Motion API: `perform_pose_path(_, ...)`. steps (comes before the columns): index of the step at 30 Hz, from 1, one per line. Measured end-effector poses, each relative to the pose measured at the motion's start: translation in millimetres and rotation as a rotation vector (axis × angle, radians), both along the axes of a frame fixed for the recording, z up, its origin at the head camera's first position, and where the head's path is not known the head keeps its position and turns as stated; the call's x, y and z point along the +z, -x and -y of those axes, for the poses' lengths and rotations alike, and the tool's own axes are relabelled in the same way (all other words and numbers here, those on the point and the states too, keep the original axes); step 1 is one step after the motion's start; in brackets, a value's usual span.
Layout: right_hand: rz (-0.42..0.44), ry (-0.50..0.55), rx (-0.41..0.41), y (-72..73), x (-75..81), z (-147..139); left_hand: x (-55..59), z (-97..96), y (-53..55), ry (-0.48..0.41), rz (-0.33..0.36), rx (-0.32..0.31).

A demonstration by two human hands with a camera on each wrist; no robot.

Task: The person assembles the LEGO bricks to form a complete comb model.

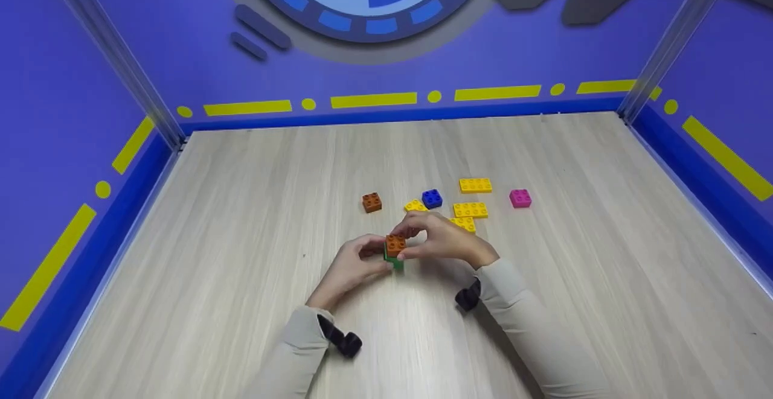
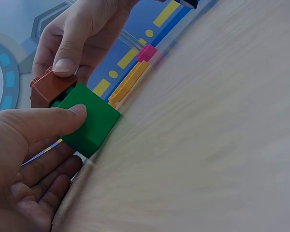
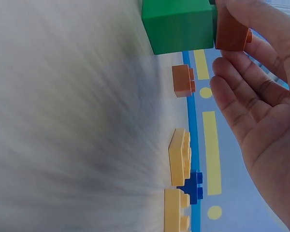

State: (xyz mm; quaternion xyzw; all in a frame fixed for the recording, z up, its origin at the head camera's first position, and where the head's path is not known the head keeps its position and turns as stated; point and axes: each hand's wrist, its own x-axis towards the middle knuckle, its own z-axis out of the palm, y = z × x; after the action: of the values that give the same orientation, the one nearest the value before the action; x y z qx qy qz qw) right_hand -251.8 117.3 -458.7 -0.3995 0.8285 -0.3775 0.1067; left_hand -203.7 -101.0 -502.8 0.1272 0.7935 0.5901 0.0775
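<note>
A green building block (image 2: pixel 89 118) stands on the table with its studs up, held between the thumb and fingers of my left hand (image 1: pixel 356 265). Over it sits a brown four-stud block (image 1: pixel 395 244), pinched by the thumb and fingers of my right hand (image 1: pixel 444 239). In the left wrist view the brown block (image 2: pixel 53 89) is tilted on the green one, and green studs show in a gap between them. The right wrist view has the green block (image 3: pixel 179 26) at the top, beside the brown block (image 3: pixel 230 31).
Beyond my hands lie another brown block (image 1: pixel 372 202), a blue block (image 1: pixel 432 198) touching a yellow one (image 1: pixel 414 206), and a pink block (image 1: pixel 520 198) to the right. Yellow eight-stud bricks (image 1: pixel 475 185) lie between. Blue panels (image 1: pixel 374 79) wall the table's back and sides.
</note>
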Motion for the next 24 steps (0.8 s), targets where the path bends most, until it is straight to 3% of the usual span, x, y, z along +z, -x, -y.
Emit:
perform_pose_path(7, -0.015, -0.029, -0.004, -1.8, 2.8, 3, 0.6, -0.4, -0.3, -0.008, 0.0, -0.008)
perform_pose_path(14, -0.016, -0.065, -0.014, -2.9, 6.4, 5, 27.8, -1.8, -12.3, -0.022, 0.013, -0.028)
perform_pose_path(17, -0.008, -0.081, -0.017, -4.0, 8.1, 6, 32.4, -1.5, -14.0, -0.025, 0.015, -0.028)
perform_pose_path(24, -0.008, -0.106, -0.021, -6.1, 9.6, 8, 3.2, -0.1, -1.2, -0.019, 0.0, -0.013)
